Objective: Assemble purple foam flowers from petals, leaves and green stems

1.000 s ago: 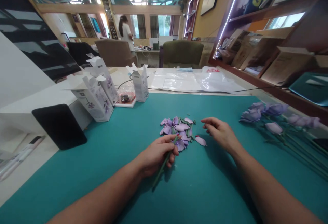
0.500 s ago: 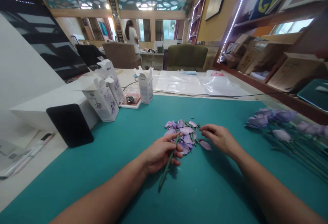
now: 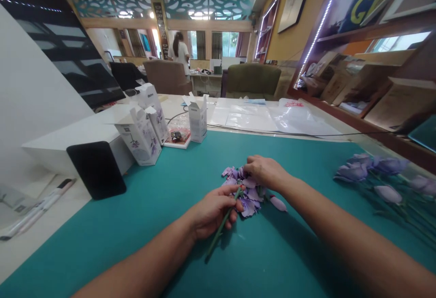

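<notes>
My left hand (image 3: 214, 211) is closed around a thin green plastic flower stem (image 3: 215, 241), held at a slant with a small red tip at its upper end. Just beyond lies a pile of lilac flower petals (image 3: 251, 208) mixed with small green pieces. Over the far side of this pile, my right hand (image 3: 266, 170) reaches down with its fingers curled inward; its fingertips and anything between them are hidden. One pale lilac petal (image 3: 278, 203) rests apart at the pile's right edge, below my right wrist.
Finished lilac flowers on stems (image 3: 354, 171) lie at the right. On the left stand a black tablet-like panel (image 3: 97, 171) and several white boxes (image 3: 139, 141). Clear plastic sheets (image 3: 252, 116) lie beyond the green mat (image 3: 184, 171). A person (image 3: 179, 50) stands in the background.
My right hand has moved left and away from me, from beside the pile to over it. My left hand still holds the stem, slightly lower in view. The camera view has shifted a little.
</notes>
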Demonstrator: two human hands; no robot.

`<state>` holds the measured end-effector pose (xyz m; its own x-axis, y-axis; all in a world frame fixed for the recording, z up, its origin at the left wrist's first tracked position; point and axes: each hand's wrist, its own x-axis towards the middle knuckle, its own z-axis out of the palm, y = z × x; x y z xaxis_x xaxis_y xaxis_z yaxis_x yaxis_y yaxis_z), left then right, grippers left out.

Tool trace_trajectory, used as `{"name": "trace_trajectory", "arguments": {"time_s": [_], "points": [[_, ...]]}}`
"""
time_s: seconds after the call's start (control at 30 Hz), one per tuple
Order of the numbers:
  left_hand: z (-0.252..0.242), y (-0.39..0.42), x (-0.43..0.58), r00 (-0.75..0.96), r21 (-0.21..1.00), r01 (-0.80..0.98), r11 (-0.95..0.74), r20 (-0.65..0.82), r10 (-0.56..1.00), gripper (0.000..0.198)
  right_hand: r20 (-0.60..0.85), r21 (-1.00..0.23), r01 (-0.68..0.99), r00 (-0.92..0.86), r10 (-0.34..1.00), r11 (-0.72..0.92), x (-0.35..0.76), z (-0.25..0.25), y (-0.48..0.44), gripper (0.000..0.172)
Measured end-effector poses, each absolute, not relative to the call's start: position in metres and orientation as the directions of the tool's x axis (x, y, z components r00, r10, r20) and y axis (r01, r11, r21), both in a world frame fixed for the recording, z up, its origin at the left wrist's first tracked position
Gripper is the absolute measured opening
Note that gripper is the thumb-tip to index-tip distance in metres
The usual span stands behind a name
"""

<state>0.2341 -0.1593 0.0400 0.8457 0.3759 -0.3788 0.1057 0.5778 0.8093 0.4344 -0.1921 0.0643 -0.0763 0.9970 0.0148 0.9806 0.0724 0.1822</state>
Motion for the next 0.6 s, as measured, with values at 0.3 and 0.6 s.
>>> {"name": "trace_trajectory", "arguments": {"time_s": [0.3, 0.6], "points": [[0.039, -0.157, 0.234, 0.829, 0.809, 0.147, 0.569, -0.414, 0.375, 0.045, 0.012, 0.182, 0.974, -0.142, 0.990, 0.137, 0.435, 0.067, -0.193, 0.015], [0.042, -0.157, 0.234, 0.830, 0.797, 0.164, 0.581, -0.430, 0.355, 0.036, 0.186, -0.710, 0.704, 0.190, 0.964, -0.002, 0.427, 0.079, -0.222, 0.007]]}}
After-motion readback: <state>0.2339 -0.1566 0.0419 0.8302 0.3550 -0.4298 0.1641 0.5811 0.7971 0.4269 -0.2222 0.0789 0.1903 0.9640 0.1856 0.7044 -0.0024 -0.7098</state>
